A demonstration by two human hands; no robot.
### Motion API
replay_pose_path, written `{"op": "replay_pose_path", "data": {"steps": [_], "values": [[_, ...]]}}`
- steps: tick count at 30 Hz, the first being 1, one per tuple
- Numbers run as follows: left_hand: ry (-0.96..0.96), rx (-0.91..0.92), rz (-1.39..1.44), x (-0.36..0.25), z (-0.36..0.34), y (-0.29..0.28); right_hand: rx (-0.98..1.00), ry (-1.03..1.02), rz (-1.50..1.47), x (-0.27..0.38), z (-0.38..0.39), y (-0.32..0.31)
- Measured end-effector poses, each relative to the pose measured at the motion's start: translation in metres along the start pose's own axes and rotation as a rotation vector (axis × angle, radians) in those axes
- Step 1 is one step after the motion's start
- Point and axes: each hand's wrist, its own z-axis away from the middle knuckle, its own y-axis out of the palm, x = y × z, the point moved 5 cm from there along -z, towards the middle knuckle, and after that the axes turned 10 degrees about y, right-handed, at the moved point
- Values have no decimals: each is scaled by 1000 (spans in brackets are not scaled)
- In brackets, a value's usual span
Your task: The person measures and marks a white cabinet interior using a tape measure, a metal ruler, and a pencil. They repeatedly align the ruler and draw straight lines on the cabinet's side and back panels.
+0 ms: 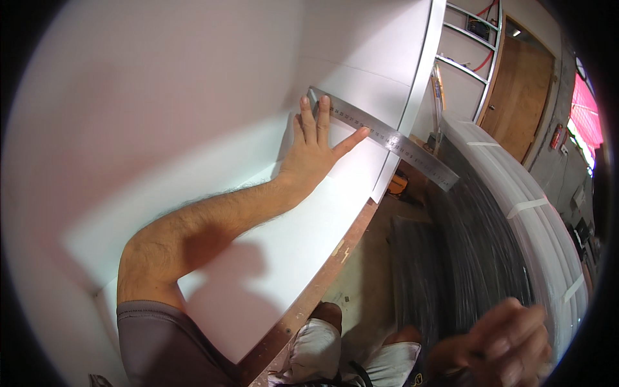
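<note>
My left hand [311, 145] reaches up with its fingers spread, pressing a long steel ruler [412, 155] against the inside of a white panel box. Two fingertips lie near the ruler's left end and the thumb rests on its lower edge. A short piece at that left end is partly behind my fingers, so I cannot tell its full shape. The ruler slants down to the right, passing over the white side panel's edge [412, 90] and sticking out beyond it. At the lower right, my right hand [509, 345] is apart from the ruler, blurred, its fingers curled; what they hold, if anything, is hidden.
White panels [161, 97] surround my left arm. A brown board edge [290, 322] runs in front of my legs. To the right stand long plastic-wrapped pieces [496, 180], with a yellow tool [398, 184] on the floor nearby. A metal frame [474, 71] and wooden door [519, 90] are behind.
</note>
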Motion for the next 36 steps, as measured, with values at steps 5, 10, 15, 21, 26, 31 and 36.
{"op": "replay_pose_path", "data": {"steps": [5,10,15,21,26,31,36], "values": [[24,11,-6,-2,-7,-8,36,325,169,-127,56,3],[14,-38,-28,2,-3,-3,-159,1124,368,-291,318,-44],[6,-67,23,-3,-6,-9,-61,1198,247,-293,381,-44],[-20,-97,77,-3,-7,-13,284,632,344,-202,123,-19],[-52,-45,-4,-2,-1,-6,409,-6,401,-123,-68,30],[-56,-56,19,1,-2,-6,445,-258,693,-126,-191,65],[-20,11,26,0,-5,-9,278,-60,569,-176,-232,61]]}}
